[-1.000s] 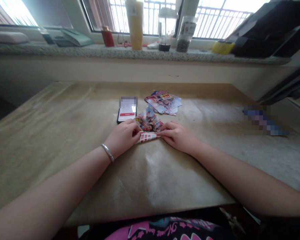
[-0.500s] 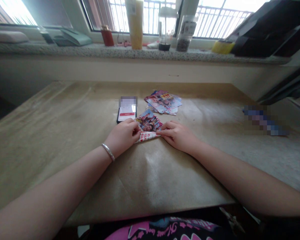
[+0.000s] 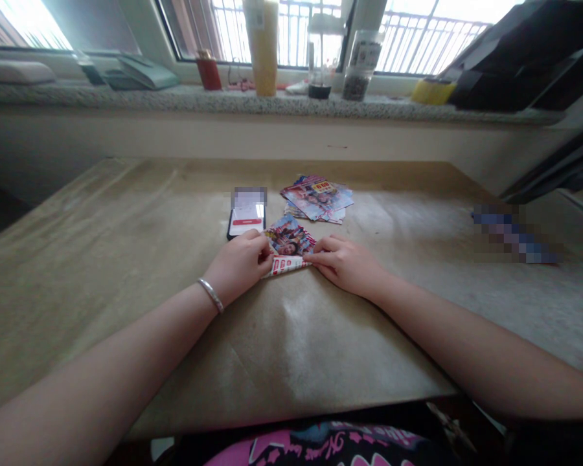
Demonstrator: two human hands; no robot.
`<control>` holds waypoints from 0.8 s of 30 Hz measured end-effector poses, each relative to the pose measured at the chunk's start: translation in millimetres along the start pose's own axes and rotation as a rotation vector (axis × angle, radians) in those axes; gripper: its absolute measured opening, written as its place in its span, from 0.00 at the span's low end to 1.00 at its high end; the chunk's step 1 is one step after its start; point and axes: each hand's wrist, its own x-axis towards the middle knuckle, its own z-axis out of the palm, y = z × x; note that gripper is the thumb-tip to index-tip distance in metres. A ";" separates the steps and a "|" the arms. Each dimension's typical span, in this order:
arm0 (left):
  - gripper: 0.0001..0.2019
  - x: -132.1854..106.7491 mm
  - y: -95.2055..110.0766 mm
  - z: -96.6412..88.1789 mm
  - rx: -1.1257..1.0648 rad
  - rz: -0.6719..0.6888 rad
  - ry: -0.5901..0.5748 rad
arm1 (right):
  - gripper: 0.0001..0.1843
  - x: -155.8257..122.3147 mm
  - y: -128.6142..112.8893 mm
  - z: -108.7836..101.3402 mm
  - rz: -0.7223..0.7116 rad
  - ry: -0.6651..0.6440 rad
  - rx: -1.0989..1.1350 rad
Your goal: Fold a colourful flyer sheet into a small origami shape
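A colourful printed sheet of paper (image 3: 290, 237) lies on the table between my hands, its near edge folded over so that a white strip with red print shows. My left hand (image 3: 243, 261) has its fingers curled and pinches the left end of the fold. At the right end, my right hand (image 3: 342, 262) presses the fold with thumb and fingers together. Just beyond the sheet is a loose pile of similar printed papers (image 3: 315, 197). A phone (image 3: 247, 217) with a lit screen lies past my left hand, very close to its knuckles.
The table (image 3: 184, 362) reaches back to a low wall under a stone windowsill (image 3: 150, 97). On the sill stand a yellow container (image 3: 263, 52), a red jar (image 3: 208, 70), clear bottles and a yellow roll (image 3: 432, 90). A blurred flat item (image 3: 515, 236) lies far right.
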 end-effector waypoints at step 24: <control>0.11 -4.7 -9.8 -2.5 0.066 0.324 -0.019 | 0.18 2.4 -8.3 -5.5 -0.018 -0.065 -0.103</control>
